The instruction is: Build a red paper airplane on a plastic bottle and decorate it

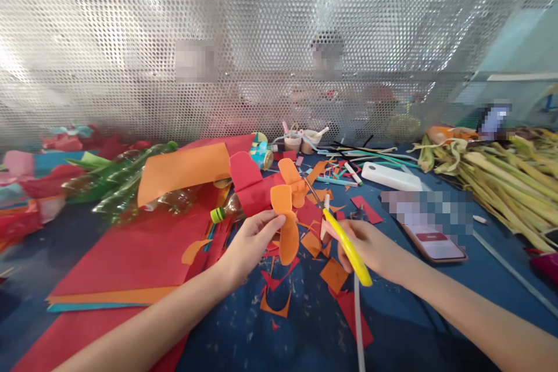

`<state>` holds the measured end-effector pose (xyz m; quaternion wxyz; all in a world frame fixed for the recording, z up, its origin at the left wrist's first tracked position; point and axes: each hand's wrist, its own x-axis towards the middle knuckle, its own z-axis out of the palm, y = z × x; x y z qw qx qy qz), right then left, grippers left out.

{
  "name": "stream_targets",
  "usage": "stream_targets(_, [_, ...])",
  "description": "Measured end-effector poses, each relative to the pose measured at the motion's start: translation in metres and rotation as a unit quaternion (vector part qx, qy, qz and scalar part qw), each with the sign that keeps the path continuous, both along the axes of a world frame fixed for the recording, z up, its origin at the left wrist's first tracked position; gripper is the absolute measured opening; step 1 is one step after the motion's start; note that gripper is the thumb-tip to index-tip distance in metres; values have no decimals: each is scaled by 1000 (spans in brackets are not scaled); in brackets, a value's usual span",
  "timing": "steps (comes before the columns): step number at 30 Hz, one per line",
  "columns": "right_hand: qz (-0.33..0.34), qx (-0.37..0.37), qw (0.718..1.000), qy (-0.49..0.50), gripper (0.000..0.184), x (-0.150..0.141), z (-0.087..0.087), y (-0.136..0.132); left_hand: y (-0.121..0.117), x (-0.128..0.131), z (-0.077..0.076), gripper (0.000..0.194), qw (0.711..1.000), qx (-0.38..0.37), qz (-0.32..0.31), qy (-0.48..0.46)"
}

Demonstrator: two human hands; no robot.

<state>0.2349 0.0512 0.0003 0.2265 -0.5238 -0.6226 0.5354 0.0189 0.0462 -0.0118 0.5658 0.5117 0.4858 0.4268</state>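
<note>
My left hand pinches an orange paper cut-out with rounded petals, holding it above the blue table. My right hand grips yellow-handled scissors, whose blades point up and left toward the orange petals. A red paper piece sits just behind the cut-out. Orange and red paper scraps lie under both hands.
Large red and orange paper sheets and plastic bottles lie at the left. A phone, a white box and straws sit at the right, with green stalks beyond. A perforated metal screen closes the back.
</note>
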Motion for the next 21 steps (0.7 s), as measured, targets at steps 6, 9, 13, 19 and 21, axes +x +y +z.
stream_targets(6, [0, -97, 987, 128, 40, -5, 3, 2, 5, 0, -17, 30, 999, 3, 32, -21])
stream_targets(9, [-17, -114, 982, 151, 41, -5, -4, 3, 11, -5, -25, 33, 995, 22, 84, -43])
stream_targets(13, [-51, -134, 971, 192, 64, -5, -13, 3, 19, -10, -30, 34, 989, 48, 123, -61])
stream_targets(19, [-20, -77, 993, 93, 73, -3, -12, -2, 14, -7, -28, 33, 992, 54, 114, -13])
stream_targets(21, [14, -32, 999, 41, 69, -2, -12, -5, 10, -4, -25, 32, 993, 56, 99, 15])
